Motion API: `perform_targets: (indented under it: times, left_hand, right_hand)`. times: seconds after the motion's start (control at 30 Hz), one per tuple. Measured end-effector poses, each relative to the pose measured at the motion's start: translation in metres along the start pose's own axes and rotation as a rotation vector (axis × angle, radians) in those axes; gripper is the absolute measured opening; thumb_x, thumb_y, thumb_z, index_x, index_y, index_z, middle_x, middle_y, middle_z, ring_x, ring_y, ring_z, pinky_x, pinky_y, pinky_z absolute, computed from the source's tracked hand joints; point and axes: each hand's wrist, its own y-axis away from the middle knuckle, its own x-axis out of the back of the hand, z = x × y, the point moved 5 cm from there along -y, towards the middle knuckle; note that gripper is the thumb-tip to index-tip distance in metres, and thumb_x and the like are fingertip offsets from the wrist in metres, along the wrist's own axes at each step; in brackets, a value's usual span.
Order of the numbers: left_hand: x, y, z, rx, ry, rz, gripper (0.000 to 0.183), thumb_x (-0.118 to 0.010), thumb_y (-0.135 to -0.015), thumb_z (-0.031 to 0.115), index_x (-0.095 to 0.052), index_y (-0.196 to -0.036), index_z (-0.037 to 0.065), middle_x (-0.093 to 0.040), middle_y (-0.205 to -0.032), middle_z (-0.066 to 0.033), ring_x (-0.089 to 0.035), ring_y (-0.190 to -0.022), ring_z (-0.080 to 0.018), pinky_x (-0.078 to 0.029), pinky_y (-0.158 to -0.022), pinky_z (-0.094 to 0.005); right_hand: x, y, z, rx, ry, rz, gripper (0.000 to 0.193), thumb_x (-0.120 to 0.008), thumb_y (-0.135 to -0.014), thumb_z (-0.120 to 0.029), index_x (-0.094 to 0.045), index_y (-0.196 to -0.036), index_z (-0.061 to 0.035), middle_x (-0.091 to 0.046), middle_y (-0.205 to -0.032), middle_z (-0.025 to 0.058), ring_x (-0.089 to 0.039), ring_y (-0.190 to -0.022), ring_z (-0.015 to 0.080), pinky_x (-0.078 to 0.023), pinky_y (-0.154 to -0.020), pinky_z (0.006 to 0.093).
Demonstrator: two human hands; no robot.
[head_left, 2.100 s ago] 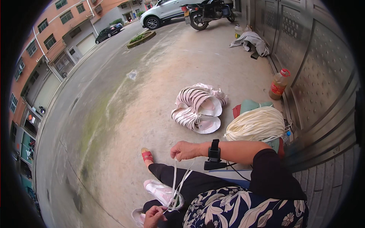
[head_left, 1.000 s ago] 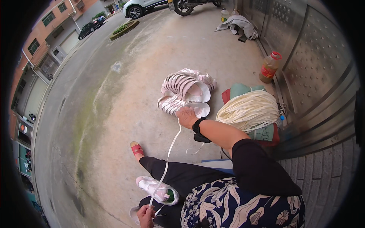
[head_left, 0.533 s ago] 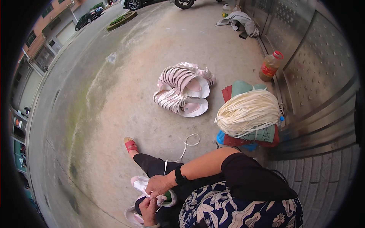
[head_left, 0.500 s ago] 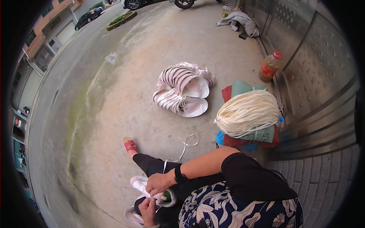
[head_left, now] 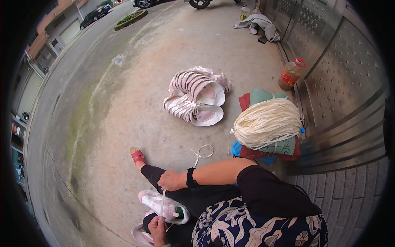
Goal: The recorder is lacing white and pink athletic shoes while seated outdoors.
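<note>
Two bare hands work one flat white lace over a pale pink shoe upper resting on the person's lap, near the bottom of the view. The right hand, with a black watch on its wrist, is closed in a narrow pinch around the upper part of the lace. The left hand, nearer and lower, pinches the other end just beside the shoe, so the lace runs taut between them, straight across the upper. The lace looks light, soft and limp, likely to slide through loose fingers, so it seems best held close to its ends. The shoe upper looks soft and light too, easily steadied against the knee. Just right of the right forearm, a slack loop of white lace lies on the concrete ground. Farther right, a thick bundle of cream laces sits on folded red and green cloth. Far from the hands, toward the middle, lies a pile of pink shoe uppers. A plastic bottle of amber liquid stands at the metal door on the far right.
</note>
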Motion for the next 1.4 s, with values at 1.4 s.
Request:
perform_targets:
  times: [1.4]
  left_hand:
    - [0.029,-0.047,-0.014,-0.175,-0.444,0.481,0.017,-0.064,-0.072,0.014,-0.052,-0.075,0.003,-0.056,-0.064,-0.0143,-0.057,-0.063,-0.0322,-0.044,-0.056,-0.0384]
  right_hand:
    - [-0.056,-0.041,-0.036,-0.057,-0.246,-0.13,0.014,-0.053,-0.075,-0.015,-0.06,-0.078,-0.0028,-0.061,-0.076,0.0166,-0.059,-0.075,0.0342,-0.045,-0.068,0.0404]
